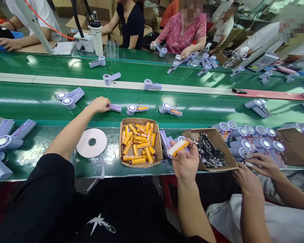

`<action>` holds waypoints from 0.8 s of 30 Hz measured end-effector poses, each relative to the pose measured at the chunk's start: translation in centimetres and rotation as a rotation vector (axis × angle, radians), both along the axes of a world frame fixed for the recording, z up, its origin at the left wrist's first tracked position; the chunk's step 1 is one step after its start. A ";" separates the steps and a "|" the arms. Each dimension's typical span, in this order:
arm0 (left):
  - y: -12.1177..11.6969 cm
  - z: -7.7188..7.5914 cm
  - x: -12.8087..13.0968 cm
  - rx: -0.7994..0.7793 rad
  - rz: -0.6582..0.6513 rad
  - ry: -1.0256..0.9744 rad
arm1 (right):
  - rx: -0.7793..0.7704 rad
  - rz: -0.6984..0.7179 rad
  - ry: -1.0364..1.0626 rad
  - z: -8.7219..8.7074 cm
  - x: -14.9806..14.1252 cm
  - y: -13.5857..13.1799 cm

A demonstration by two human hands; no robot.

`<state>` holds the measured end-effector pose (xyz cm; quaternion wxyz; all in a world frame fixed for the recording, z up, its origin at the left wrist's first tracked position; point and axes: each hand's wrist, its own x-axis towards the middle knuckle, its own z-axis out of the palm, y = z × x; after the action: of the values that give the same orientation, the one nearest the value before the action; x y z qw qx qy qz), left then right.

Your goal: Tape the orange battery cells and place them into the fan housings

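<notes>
- Nearest us runs a green bench, glossy on top.
- On its left we see a fan cluster, then a tape roll lying flat.
- Mid-bench we have a cell box; to its right sits a board box.
- Farther right we see grouped fans.
- Beyond, our green belt carries two fans with orange cells near the middle, and a fan pair left of them.
- On the far pale rail we find two fans.

Pale streaks of light gleam on a long, glossy green work surface split by a narrow white strip, with brown cardboard boxes behind.
</notes>
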<state>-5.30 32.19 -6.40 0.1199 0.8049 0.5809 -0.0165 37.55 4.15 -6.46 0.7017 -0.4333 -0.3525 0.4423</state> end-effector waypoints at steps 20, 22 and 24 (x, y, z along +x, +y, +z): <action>-0.6 0.3 2.7 0.040 0.130 -0.098 | 0.103 0.663 -1.588 0.5 -17.6 27.2; -0.4 0.2 2.9 0.043 0.131 -0.116 | 0.117 0.688 -1.704 0.7 -17.5 27.0; -0.1 0.0 3.3 0.042 0.135 -0.133 | 0.125 0.724 -1.796 0.8 -17.7 26.9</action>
<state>-2.03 32.10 -6.36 0.1421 0.7656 0.6249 0.0572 19.89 31.05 -5.61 0.0144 -0.4367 -0.8920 0.1161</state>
